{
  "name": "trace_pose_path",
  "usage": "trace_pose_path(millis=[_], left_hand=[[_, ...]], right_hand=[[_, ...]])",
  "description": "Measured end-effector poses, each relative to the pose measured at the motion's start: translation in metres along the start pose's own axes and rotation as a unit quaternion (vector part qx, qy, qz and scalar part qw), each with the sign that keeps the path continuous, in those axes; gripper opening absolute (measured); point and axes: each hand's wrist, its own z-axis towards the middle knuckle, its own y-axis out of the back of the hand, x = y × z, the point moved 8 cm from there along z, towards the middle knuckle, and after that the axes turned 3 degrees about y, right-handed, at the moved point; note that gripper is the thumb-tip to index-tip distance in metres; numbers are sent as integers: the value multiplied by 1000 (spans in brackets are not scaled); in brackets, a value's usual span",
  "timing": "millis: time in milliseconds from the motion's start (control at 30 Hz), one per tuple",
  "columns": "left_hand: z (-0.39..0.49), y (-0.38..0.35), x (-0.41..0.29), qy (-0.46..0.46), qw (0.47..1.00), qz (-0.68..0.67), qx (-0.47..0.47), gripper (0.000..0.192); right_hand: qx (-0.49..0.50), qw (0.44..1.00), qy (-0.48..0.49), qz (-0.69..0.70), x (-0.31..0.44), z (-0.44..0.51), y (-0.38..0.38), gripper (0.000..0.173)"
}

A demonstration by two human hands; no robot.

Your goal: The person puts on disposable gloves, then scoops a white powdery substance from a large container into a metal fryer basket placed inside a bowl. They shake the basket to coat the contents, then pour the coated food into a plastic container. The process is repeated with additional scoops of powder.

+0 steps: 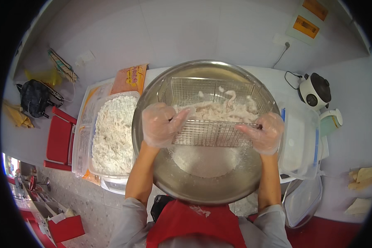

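A rectangular wire mesh basket [215, 133] is held tilted over a large round steel bowl [207, 193]. My left hand [162, 125], in a clear plastic glove, grips the basket's near left corner. Gloved the same way, my right hand [265, 131] closes on its near right corner. Flour-coated pieces of food [226, 108] lie in the basket, and a few of them look lifted off the heap. White flour [206, 161] covers part of the bowl's bottom beneath it.
Left of the bowl stands a plastic tub of flour [114, 136], with an orange printed packet [130, 79] behind it. A clear plastic container [300, 142] is on the right, near a small electric cooker [315, 91] and a lidded jug [330, 122]. A red chair [60, 139] stands at far left.
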Motion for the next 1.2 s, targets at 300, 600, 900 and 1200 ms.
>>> trace_pose_path(millis=[300,600,900,1200], left_hand=[[-25,16,-4,-66,996,-53,-39,29],[55,17,6,179,965,-193,-9,32],[0,16,-11,-29,997,48,-52,29],[-17,23,-23,-28,999,28,-36,26]], right_hand=[[35,994,-73,71,-12,6,-10,59],[-22,993,-21,114,-3,23,9,57],[17,996,-48,69,-18,23,-13,57],[0,1000,-10,16,-18,9,-14,58]])
